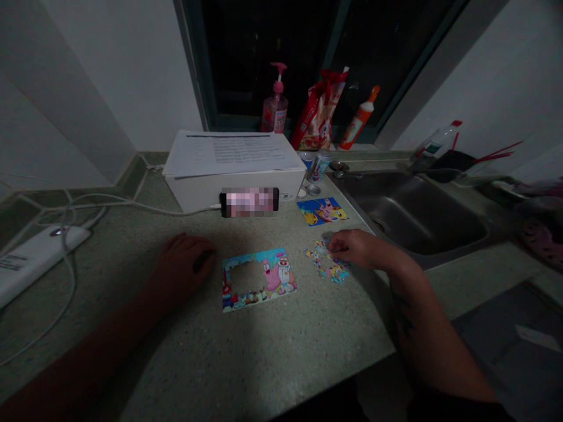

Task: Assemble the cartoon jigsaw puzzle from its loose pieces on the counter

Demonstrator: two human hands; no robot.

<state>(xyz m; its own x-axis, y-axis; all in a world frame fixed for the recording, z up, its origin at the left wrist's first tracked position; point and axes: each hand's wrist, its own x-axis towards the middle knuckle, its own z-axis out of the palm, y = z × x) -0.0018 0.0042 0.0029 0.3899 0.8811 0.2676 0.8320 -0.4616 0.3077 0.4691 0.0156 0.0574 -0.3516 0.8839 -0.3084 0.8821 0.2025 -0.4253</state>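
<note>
A partly assembled jigsaw puzzle (280, 275) with cartoon figures lies flat on the counter, with a gap in its middle left. Just left of it my left hand (187, 261) rests on the counter, loosely bent, with a space between thumb and fingers and nothing seen in it. To the puzzle's right is a loose heap of small puzzle pieces (336, 272). My right hand (352, 246) is over the heap's upper right edge, its fingers pinched together and pointing down; whatever is between the fingertips is hidden. A blue cartoon picture card (323, 211) lies behind the heap.
A phone (249, 202) on a cable leans against a white box (197, 190) topped with printed paper. Cans (319, 167) stand beside it. The sink (417, 211) is at right, a power strip (39, 258) at left. A pump bottle (275, 111) stands by the window.
</note>
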